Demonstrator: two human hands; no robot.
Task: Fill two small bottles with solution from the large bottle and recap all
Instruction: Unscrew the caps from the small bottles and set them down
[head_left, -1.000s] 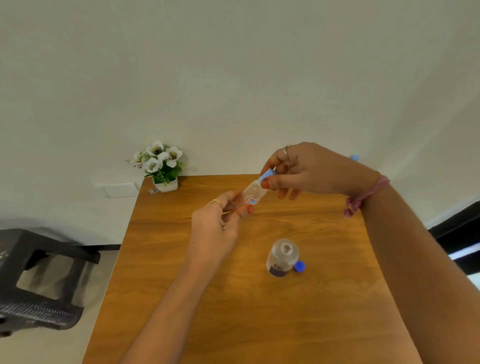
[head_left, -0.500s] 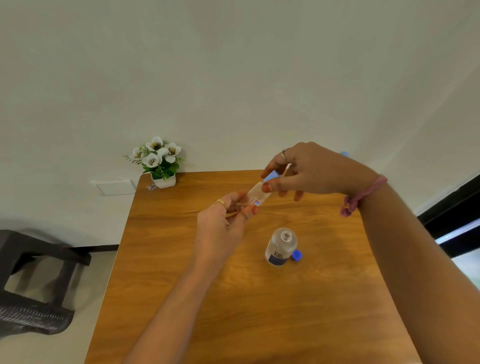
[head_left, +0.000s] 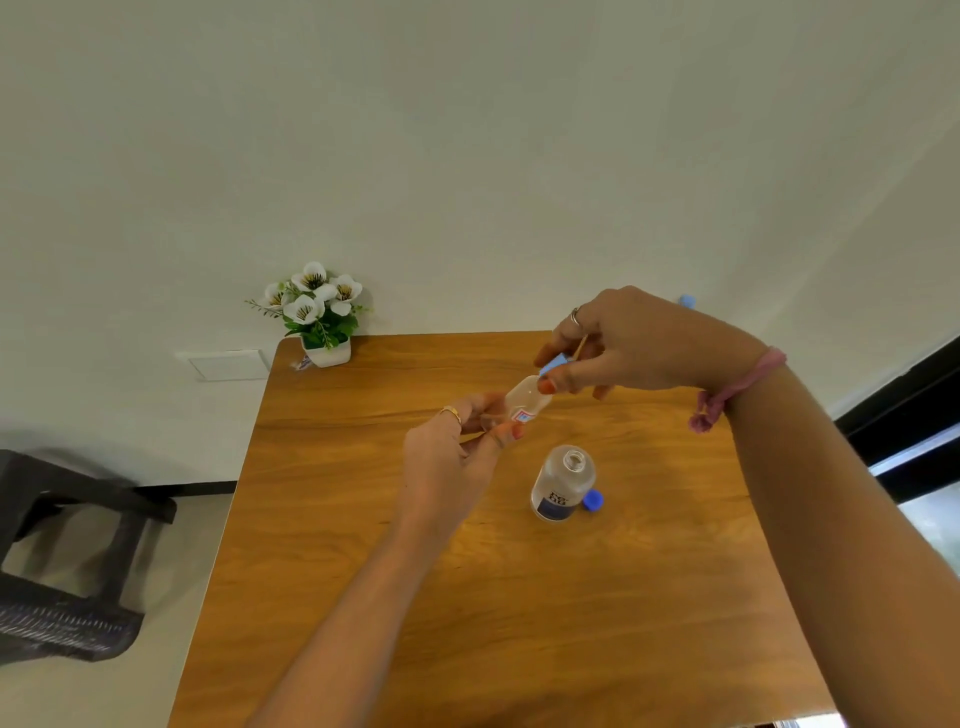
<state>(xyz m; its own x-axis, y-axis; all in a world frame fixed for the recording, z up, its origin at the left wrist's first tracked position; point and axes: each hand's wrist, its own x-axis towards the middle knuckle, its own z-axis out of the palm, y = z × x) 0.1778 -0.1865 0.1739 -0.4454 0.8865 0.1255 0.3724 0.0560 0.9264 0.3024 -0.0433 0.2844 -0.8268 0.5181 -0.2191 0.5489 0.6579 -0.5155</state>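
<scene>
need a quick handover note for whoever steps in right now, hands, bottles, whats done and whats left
Left hand pinches the base of a small bottle, held tilted above the table.
Right hand pinches the light blue cap at that bottle's top; whether it is going on or coming off cannot be told.
Large bottle stands upright and open on the table, its blue cap lying right beside it.
A second small bottle is not clearly in view.
Left: settle this cap, deal with the other small bottle, recap the large bottle.

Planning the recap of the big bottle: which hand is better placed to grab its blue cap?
Probably the right hand: the cap lies right of the big bottle.
</scene>
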